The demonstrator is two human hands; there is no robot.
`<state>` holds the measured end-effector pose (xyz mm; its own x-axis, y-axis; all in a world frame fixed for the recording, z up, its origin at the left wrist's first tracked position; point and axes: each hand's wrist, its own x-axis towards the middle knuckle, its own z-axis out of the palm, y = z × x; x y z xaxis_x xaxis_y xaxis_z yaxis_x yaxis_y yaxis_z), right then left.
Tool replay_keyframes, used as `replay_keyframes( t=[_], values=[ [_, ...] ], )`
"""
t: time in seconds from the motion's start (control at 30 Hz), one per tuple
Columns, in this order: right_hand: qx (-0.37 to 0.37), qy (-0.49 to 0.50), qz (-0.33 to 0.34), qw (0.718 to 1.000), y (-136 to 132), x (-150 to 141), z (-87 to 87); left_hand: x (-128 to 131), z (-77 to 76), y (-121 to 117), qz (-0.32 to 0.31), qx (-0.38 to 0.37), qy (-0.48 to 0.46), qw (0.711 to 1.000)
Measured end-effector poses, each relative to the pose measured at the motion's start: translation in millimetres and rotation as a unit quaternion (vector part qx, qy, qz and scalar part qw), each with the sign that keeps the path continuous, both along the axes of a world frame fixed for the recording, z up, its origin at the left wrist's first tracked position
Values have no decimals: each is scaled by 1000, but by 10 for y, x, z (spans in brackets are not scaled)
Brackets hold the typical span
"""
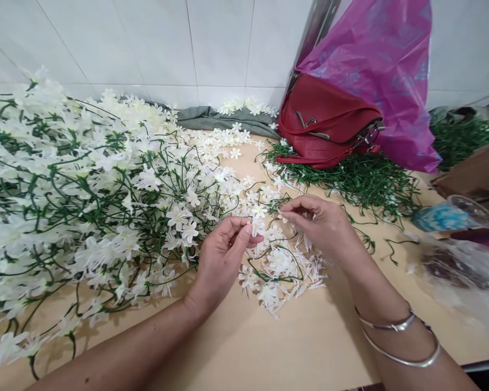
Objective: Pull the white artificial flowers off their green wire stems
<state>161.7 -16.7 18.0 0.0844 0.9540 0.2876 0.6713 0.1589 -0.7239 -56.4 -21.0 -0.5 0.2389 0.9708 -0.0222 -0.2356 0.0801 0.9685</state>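
My left hand (222, 259) is at the centre of the wooden table (244, 336), fingers pinched on a small white artificial flower (257, 225). My right hand (320, 224), with two silver bangles (395, 339) on the wrist, is just right of it, thumb and fingers pinched together over the flowers; what they grip is too small to make out. Below both hands lies a small heap of loose white flowers and green stems (281, 271).
A large pile of white flowers on green stems (77, 190) covers the table's left. A red handbag (324, 125) and a purple plastic bag (387, 70) stand at the tiled back wall. Bare green stems (370, 179) lie beside them. A clear cup (456, 216) and plastic bag (464, 277) sit right.
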Motion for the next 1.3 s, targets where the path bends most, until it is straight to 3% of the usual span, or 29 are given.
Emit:
replay_keyframes(
  t=[0.27,0.6,0.73,0.83,0.93,1.0,1.3],
  values=[
    [-34,242,28,969,26,-136,-13,9,-1,8,20,-13,-29,999],
    [-132,354,99,921,-25,-305,48,27,-14,25,34,-22,-54,998],
    [-121,366,93,918,-32,-293,45,21,-12,26,36,-21,-42,998],
    [-66,322,40,944,-6,-211,12,9,-3,20,28,-5,-34,999],
    [41,179,-24,983,20,-137,-9,0,10,11,18,2,-38,999],
    [86,86,-35,992,21,-121,-1,-3,19,6,17,5,-38,999],
    [-32,-58,124,990,-38,-79,147,-11,32,5,22,33,-19,999]
  ],
)
